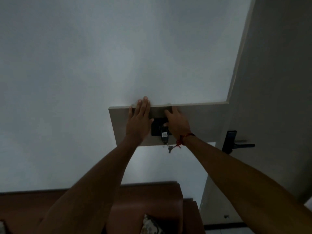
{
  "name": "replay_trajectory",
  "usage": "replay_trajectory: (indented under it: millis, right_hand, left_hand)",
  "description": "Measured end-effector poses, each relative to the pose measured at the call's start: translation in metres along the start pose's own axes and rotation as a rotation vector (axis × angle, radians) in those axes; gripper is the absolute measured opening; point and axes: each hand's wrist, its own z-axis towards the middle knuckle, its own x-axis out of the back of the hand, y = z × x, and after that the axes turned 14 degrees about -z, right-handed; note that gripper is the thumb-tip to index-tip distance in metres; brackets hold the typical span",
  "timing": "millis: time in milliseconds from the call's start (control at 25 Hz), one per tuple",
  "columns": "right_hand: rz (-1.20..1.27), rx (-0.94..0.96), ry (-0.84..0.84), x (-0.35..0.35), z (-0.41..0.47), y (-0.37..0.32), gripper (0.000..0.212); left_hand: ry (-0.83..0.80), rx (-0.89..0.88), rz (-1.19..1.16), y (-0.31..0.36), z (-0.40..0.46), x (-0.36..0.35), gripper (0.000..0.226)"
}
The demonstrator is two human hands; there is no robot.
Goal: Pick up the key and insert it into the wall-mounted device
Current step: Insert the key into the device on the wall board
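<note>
A black wall-mounted device [155, 129] sits on a beige panel [118, 122] on the white wall. A dark key fob [164, 134] stands upright in the device, and small metal keys [170, 148] dangle from it below the panel's lower edge. My left hand [138, 122] lies flat against the panel left of the device, fingers stretched over the top edge. My right hand [177, 125] rests on the panel at the device's right side with fingers extended and the thumb beside the fob's top. It wears a red thread [184, 138] at the wrist.
A door [270, 98] stands at the right with a black lock plate [228, 141] and lever handle [243, 145]. Brown wooden furniture [152, 200] is below against the wall, with a patterned cushion [150, 225] on it. The room is dim.
</note>
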Motion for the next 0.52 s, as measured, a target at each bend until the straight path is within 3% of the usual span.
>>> replay_trajectory:
  millis: [280, 520]
  right_hand:
    - [-0.172, 0.213, 0.105, -0.008, -0.005, 0.006, 0.031]
    - [-0.235, 0.273, 0.251, 0.008, 0.019, 0.017, 0.025]
  left_hand:
    - [-0.025, -0.016, -0.003, -0.002, 0.002, 0.006, 0.073]
    - [-0.007, -0.022, -0.015, -0.001, 0.001, 0.006, 0.071]
